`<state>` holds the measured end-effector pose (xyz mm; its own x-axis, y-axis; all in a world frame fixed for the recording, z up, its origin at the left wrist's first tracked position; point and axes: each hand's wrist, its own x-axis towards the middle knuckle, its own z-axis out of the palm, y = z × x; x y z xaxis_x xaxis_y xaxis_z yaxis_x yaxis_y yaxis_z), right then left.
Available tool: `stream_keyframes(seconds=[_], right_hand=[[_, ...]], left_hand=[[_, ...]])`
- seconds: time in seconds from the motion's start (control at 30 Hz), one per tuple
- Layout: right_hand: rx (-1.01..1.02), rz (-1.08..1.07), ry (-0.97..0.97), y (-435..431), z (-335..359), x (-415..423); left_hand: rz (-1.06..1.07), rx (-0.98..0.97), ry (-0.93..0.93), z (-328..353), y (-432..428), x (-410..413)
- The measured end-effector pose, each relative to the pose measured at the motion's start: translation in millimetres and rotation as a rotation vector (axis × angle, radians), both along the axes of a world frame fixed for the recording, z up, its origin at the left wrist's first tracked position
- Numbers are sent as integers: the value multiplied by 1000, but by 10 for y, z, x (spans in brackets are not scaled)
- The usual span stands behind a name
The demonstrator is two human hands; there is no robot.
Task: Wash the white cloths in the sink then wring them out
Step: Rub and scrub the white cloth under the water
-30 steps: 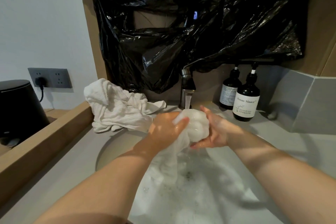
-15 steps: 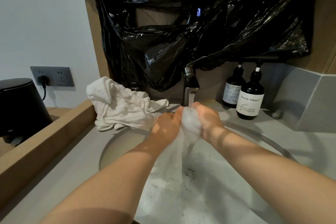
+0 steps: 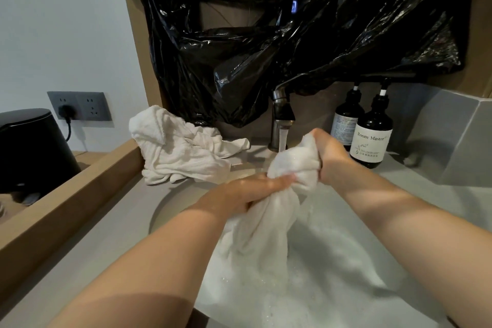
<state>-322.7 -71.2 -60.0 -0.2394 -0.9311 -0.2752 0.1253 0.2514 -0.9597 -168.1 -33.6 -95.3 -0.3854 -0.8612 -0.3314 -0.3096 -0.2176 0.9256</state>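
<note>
Wet white terry cloth clenched in L hand & R hand, under tap stream, tail hanging below into soapy sink. Recommend rubbing folds together, rotating bunch thru water.

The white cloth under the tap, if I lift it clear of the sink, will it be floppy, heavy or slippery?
Probably floppy: below the left hand and right hand the white cloth hangs in limp folds. Likely heavy for its size, since tap water runs onto it. Possibly slick, given the suds in the sink.
</note>
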Motion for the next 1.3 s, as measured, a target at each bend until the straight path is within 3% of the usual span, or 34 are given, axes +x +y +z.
stream_keyframes(seconds=[0.1,0.27,0.4,0.47,0.57,0.67,0.77,1.0,1.3], right_hand=[[19,119,-34,58,50,-61],[182,290,-304,-7,-102,-151],[183,396,-453,-102,-362,-275],[157,678,-326,-80,-468,-383],[77,1086,122,6,-628,-350],[81,1213,181,52,-753,-134],[78,1173,219,104,-692,-46],[98,783,366,10,-440,-215],[-55,520,627,19,-479,-48]], left_hand=[[-81,86,-26,-29,-26,17],[51,134,267,-104,-160,174],[236,64,448,-78,-158,211],[325,44,526,-43,-150,220],[399,34,666,-6,-138,179],[370,-10,781,-16,-151,100],[353,-25,804,-10,-154,71],[480,-57,863,-23,-230,66],[623,-89,692,5,-275,-54]])
